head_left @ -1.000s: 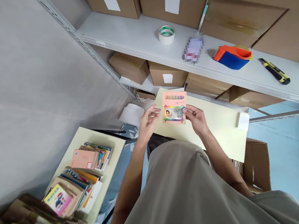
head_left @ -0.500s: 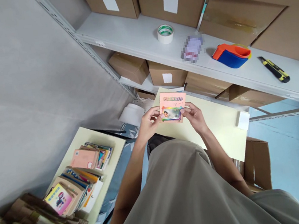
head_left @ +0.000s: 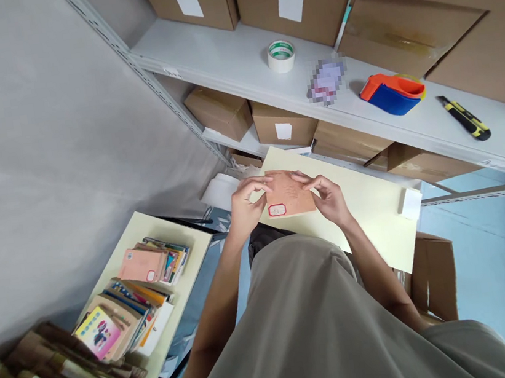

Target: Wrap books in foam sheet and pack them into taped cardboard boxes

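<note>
Between both hands (head_left: 289, 200), a pink booklet (head_left: 291, 195).

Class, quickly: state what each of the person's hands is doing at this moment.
Left hand: closed on the left edge of the pink booklet.
Right hand: closed on the booklet's right edge.

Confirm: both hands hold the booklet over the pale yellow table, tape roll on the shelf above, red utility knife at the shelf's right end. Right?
Not quite: the head view shows the utility knife is yellow and black, not red. The rest holds: left hand and right hand hold the booklet over the table, with the tape roll on the shelf.
</note>
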Demonstrator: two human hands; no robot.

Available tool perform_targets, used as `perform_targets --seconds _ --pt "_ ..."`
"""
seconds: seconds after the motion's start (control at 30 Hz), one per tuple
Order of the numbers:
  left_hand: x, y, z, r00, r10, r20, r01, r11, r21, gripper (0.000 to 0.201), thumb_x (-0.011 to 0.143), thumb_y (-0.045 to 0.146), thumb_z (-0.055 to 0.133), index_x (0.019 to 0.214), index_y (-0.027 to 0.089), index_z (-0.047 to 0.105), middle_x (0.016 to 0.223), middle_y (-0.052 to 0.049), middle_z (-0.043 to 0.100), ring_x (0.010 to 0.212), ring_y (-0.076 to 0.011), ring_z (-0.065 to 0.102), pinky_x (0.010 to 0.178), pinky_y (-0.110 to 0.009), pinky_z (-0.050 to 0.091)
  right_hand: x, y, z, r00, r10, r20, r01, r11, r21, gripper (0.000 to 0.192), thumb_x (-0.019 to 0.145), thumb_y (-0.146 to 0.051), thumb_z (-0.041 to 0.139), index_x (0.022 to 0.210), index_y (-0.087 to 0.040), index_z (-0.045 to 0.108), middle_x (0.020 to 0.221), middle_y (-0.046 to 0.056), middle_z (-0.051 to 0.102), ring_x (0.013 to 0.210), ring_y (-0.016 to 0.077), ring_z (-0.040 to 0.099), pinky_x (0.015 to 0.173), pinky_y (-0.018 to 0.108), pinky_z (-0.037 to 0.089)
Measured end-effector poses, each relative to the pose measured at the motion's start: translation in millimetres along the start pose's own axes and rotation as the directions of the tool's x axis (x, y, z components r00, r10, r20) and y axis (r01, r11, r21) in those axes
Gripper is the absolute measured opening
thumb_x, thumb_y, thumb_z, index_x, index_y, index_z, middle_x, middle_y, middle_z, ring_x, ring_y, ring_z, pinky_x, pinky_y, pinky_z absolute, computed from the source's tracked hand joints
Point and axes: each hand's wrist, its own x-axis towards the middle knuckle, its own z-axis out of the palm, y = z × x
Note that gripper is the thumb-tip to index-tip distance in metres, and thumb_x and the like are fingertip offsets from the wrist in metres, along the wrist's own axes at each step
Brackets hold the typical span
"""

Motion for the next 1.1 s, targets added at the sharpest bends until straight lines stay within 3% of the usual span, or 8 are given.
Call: perform_targets --seconds 0.1,0.17,0.27,0.33,0.47,0.63,0.87,1.1 --pt "-3 -4 0.3 0.993 -0.117 0.026 0.119 0.989 -0.086 0.02 0.095 0.045 0.083 0.098 0.025 0.08 0.112 -0.01 0.087 0.11 -0.0282 0.08 0.096 -0.041 0.063 0 1 -5 0.999 0.042 -0.018 -0.042 0.999 -0.005 0.04 0.099 -0.067 0.085 0.107 -0.03 0.074 0.119 0.008 0.09 0.127 0.0301 0.083 0.122 0.054 0.059" --pt "-5 -8 1.5 0.979 -0.2 0.042 0.204 0.967 -0.153 0.035 0.092 0.054 0.088 0.109 0.024 0.081 0.107 -0.01 0.088 0.101 -0.0262 0.081 0.089 -0.037 0.064 0 3 -7 0.995 0.088 -0.045 -0.088 0.996 -0.001 0.049 0.098 -0.067 0.085 0.127 -0.03 0.074 0.104 0.005 0.09 0.105 0.0259 0.085 0.103 0.044 0.066" --pt "-10 -10 3.4 0.957 -0.284 0.057 0.289 0.924 -0.25 0.06 0.091 0.062 0.09 0.136 0.024 0.076 0.104 -0.008 0.088 0.092 -0.023 0.081 0.082 -0.032 0.063 0 7 -8 0.988 0.14 -0.066 -0.141 0.99 0.0 0.07 0.098 -0.069 0.085 0.154 -0.032 0.065 0.094 0.0 0.087 0.082 0.0202 0.078 0.083 0.035 0.065" --pt "-12 -12 3.5 0.956 -0.285 0.07 0.293 0.919 -0.265 0.062 0.093 0.065 0.088 0.139 0.025 0.076 0.11 -0.009 0.088 0.089 -0.0217 0.081 0.078 -0.03 0.062 1 9 -8 0.989 0.132 -0.06 -0.133 0.991 -0.018 0.061 0.098 -0.071 0.084 0.144 -0.032 0.073 0.102 0.002 0.088 0.078 0.0186 0.074 0.077 0.033 0.063" --pt "-13 -15 0.6 0.963 -0.25 0.099 0.266 0.939 -0.217 0.051 0.099 0.067 0.081 0.121 0.022 0.087 0.119 -0.013 0.088 0.087 -0.0214 0.079 0.076 -0.032 0.063 1 10 -10 0.99 0.114 -0.082 -0.118 0.992 -0.044 0.048 0.099 -0.074 0.08 0.115 -0.029 0.086 0.116 0.005 0.088 0.09 0.0204 0.078 0.085 0.036 0.068" --pt "-13 -15 0.0 0.948 -0.269 0.168 0.306 0.915 -0.262 0.058 0.087 0.065 0.093 0.124 0.021 0.085 0.112 -0.012 0.089 0.091 -0.0238 0.083 0.084 -0.034 0.065 0 7 -9 0.987 0.16 -0.018 -0.159 0.987 0.034 0.054 0.092 -0.075 0.087 0.118 -0.027 0.084 0.104 0.004 0.09 0.095 0.0263 0.086 0.096 0.049 0.073" --pt "-9 -5 4.6 0.937 -0.336 0.099 0.35 0.908 -0.229 0.06 0.094 0.08 0.08 0.094 0.02 0.081 0.071 -0.008 0.082 0.065 -0.0218 0.08 0.061 -0.03 0.055 -1 4 3 0.968 0.252 0.008 -0.252 0.965 0.08 0.059 0.091 -0.083 0.084 0.092 -0.026 0.069 0.077 0.005 0.086 0.073 0.026 0.086 0.081 0.047 0.077" --pt "-7 -7 2.6 0.946 -0.31 0.09 0.323 0.917 -0.235 0.065 0.096 0.084 0.077 0.101 0.019 0.084 0.08 -0.011 0.085 0.072 -0.0238 0.081 0.06 -0.032 0.055 0 5 4 0.97 0.242 0.016 -0.242 0.966 0.088 0.06 0.092 -0.084 0.083 0.098 -0.026 0.071 0.089 0.009 0.088 0.089 0.0303 0.088 0.092 0.053 0.075"
